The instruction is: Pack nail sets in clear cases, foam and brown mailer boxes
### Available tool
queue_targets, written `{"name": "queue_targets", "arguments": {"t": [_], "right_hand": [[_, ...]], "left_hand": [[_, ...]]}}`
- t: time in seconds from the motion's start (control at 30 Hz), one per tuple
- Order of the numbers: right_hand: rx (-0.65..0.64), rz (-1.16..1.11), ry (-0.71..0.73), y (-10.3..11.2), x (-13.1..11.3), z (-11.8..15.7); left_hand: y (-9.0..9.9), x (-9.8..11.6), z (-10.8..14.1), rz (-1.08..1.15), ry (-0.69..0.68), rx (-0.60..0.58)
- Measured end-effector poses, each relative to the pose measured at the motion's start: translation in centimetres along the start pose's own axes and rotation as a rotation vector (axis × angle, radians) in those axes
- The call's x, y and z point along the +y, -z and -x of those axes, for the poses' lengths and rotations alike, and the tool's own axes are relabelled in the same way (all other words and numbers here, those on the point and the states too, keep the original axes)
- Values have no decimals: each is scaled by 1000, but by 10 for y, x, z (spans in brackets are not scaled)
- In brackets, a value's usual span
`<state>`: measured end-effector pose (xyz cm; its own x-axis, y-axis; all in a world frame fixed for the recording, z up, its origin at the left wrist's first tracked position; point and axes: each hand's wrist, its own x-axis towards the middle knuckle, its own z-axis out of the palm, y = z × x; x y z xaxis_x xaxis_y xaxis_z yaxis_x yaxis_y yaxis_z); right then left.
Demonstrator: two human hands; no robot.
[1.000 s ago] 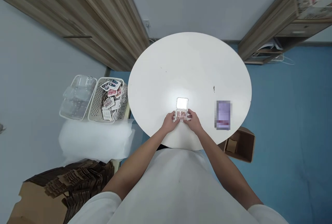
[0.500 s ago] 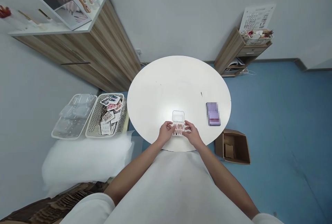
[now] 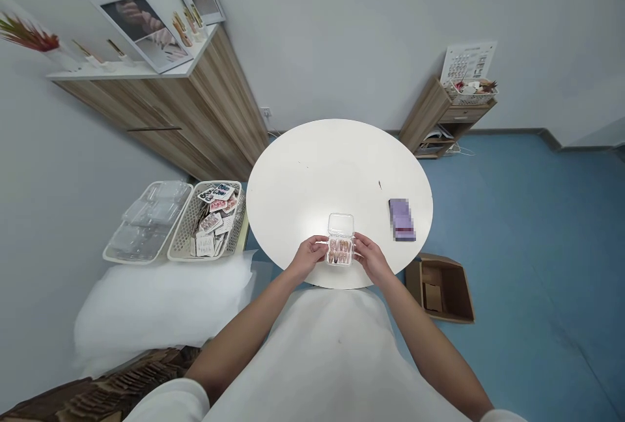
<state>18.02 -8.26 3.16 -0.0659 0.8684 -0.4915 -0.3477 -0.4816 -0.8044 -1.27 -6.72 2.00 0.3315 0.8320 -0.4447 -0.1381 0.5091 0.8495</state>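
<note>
Clear case (image 3: 340,239) of pink nails, white table (image 3: 322,168), blue floor (image 3: 527,226), brown box (image 3: 443,286)

round white desk (image 3: 317,168) seen from above. near its front edge sits a small clear plastic case (image 3: 340,243), lid flipped open away from the person, pink press-on nails inside. left hand (image 3: 307,257) grips the case's left side, right hand (image 3: 372,256) its right side, fingers touching the base. blurred purple item (image 3: 402,219) lies on the desk to the right, well apart. left of the desk: 2 baskets, one w/ clear cases (image 3: 141,221), one w/ nail packs (image 3: 209,220). open cardboard box (image 3: 442,286) on blue floor, right.
</note>
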Motion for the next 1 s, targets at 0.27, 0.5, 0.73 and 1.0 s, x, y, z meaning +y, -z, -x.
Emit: {"name": "queue_targets", "arguments": {"t": [0.27,0.5,0.73,1.0], "right_hand": [[-113,-17,-16,-7,-16,-9],[-107,51,54,-8,-13,-3],[-69,18,56,-8,-11,-2],[-74,-52,61,-1,-8,-5]], "left_hand": [[-1,3,6,151,73,-34],[-4,5,10,274,131,-46],[-12,11,12,293,169,-43],[-16,13,18,280,225,-147]]}}
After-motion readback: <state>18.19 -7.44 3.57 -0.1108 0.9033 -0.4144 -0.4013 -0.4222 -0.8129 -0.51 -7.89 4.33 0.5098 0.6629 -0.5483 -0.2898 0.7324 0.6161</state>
